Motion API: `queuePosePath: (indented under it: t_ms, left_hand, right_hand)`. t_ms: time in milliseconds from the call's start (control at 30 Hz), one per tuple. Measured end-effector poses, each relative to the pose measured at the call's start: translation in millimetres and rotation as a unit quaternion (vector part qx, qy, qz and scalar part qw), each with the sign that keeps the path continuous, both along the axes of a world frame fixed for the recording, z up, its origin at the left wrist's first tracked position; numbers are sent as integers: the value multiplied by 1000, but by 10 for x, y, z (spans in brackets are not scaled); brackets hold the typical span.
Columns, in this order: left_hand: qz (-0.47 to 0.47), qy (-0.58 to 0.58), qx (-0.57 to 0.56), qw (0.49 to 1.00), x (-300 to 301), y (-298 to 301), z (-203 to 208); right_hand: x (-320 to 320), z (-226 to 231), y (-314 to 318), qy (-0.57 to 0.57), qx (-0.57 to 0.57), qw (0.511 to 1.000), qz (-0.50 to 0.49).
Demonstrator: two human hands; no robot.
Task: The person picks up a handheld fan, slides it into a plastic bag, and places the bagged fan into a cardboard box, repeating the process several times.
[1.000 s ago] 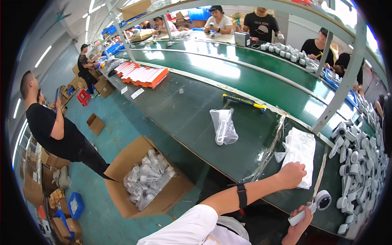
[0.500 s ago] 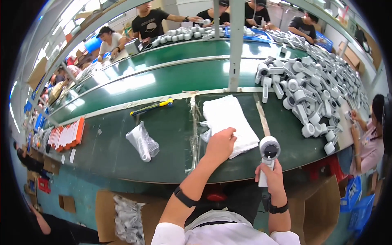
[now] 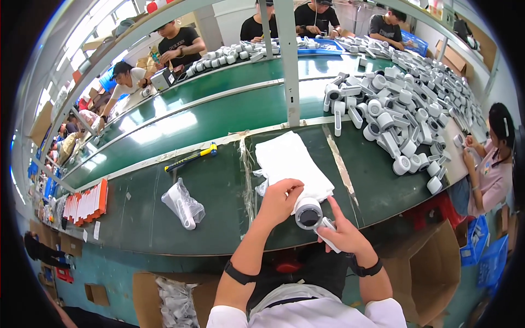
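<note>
My right hand [image 3: 343,232] grips the handle of a white handheld device [image 3: 309,214]. Its round head, dark in the middle with a grey ring, faces up at the near edge of a stack of thin white sheets, possibly bags [image 3: 287,158]. My left hand [image 3: 280,201] is at that same edge, beside the head, with thumb and fingers pinched together. What the left fingertips hold is too small to make out. To the left, a similar white device in a clear plastic bag [image 3: 183,203] lies on the dark green bench [image 3: 136,218].
A yellow-and-black hammer-like tool [image 3: 191,157] lies near the bench's far edge. White devices [image 3: 404,117] form a large heap at right. Orange-and-white flat boxes [image 3: 86,203] stand at far left. Cardboard boxes [image 3: 432,273] flank me below. Co-workers sit across the green conveyor [image 3: 229,112] and at right.
My right hand has brought the device leftward to the stack's near edge, its handle now slanting. My left hand has come toward the stack's near edge, closer to the device. The head view has shifted.
</note>
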State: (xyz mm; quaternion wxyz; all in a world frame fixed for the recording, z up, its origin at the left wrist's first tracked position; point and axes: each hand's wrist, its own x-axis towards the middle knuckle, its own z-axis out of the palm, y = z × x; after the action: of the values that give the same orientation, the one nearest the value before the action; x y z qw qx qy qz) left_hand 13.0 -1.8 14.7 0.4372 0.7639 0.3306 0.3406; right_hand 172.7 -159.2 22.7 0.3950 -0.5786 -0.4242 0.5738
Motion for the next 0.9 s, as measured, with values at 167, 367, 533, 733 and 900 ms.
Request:
queuePosePath:
  t_ms: [167,367,533,733,900]
  left_hand:
    - [-21,11,-24,999,-55,-23,52]
    - [-35,-13,-71,997,-77,-30,45]
    - [-47,23,-71,996,-131,-16,70]
    - [-41,6,-62,997,-146,-37,4]
    - [-44,-14,33,998,-97,-118,42]
  right_hand:
    - [23,195,52,-92,-24,995,0]
    - [154,111,222,-109,-30,992,59]
    - [178,78,229,-80,-24,996,43]
    - [159,86,218,-120,-34,992,17]
    - [101,124,204,-199,-31,980,-3]
